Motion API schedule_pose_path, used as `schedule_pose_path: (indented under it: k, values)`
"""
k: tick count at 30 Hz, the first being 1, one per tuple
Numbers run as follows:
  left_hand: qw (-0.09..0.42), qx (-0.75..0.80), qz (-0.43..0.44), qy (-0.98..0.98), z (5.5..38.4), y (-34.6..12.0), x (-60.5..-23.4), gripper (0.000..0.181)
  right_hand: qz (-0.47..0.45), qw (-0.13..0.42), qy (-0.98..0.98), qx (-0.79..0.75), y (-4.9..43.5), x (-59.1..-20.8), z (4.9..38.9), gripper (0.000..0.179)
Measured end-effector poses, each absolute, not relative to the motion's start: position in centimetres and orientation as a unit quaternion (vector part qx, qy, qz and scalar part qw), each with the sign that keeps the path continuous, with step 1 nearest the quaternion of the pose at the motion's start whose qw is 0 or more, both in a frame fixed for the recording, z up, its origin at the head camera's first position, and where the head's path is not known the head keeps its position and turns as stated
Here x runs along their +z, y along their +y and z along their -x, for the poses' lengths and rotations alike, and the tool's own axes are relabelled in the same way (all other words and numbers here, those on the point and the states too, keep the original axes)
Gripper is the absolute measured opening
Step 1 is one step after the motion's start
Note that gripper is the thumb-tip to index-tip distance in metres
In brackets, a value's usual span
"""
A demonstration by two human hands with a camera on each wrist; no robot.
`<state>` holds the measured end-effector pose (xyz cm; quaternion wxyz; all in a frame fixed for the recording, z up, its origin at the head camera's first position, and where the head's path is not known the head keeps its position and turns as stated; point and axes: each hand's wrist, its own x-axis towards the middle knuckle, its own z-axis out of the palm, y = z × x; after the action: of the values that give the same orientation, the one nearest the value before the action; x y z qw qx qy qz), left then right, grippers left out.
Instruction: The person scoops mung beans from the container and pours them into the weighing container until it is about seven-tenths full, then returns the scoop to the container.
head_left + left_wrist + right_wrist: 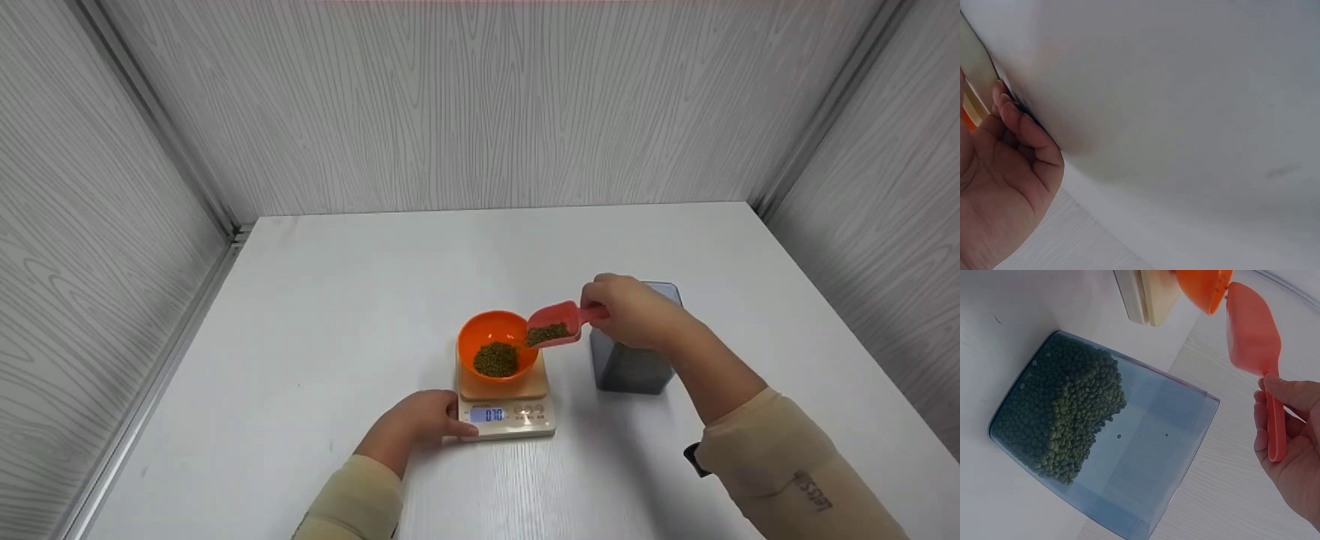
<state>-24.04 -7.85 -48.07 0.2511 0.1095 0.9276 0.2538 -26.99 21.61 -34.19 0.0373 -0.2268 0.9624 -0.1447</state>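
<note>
My right hand (pixel 634 311) grips the handle of a red scoop (pixel 1252 332), which holds some green beans. The scoop's lip tips at the right rim of an orange bowl (pixel 480 330), with a few beans at the lip. Inside the bowl lies a small heap of green beans (pixel 496 360). The bowl sits on a kitchen scale (pixel 517 427) whose display (pixel 487 415) shows digits like 070. At the scale's front left corner, my left hand (pixel 420 416) holds its edge, thumb on the front and fingers curled along the side (pixel 1013 180).
Under my right forearm stands a clear bluish container (pixel 1151 422), partly filled with green beans (pixel 1072 394). The white table (pixel 337 300) is bounded by pale wood-grain panels (pixel 487 112) at the back and sides.
</note>
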Motion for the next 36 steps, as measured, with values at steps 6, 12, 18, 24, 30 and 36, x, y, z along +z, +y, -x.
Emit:
schedule_pose_path:
  k: [6,12,18,24,30,36]
  values:
    - [0.249,0.256,-0.111,0.927,24.1,-7.9,-48.3,0.039,0.220,0.044,0.964,-0.140,21.5,-34.2,27.0,0.014]
    - [0.249,0.257,-0.112,0.927,24.0,-7.9,-48.2,0.039,0.213,0.045,0.967,-0.130,21.2,-34.1,26.9,0.015]
    - [0.250,0.258,-0.110,0.927,23.9,-7.8,-48.0,0.039,0.217,0.043,0.967,-0.129,20.8,-33.9,26.7,0.015]
    - [0.253,0.260,-0.108,0.926,24.0,-7.8,-48.2,0.039,0.232,0.035,0.964,-0.127,20.5,-33.8,26.5,0.015]
    - [0.252,0.262,-0.106,0.925,24.1,-7.9,-48.3,0.038,0.247,0.022,0.962,-0.114,20.1,-33.7,26.3,0.014]
    - [0.256,0.267,-0.099,0.924,24.1,-7.9,-48.3,0.039,0.257,0.017,0.960,-0.109,20.1,-33.5,26.1,0.017]
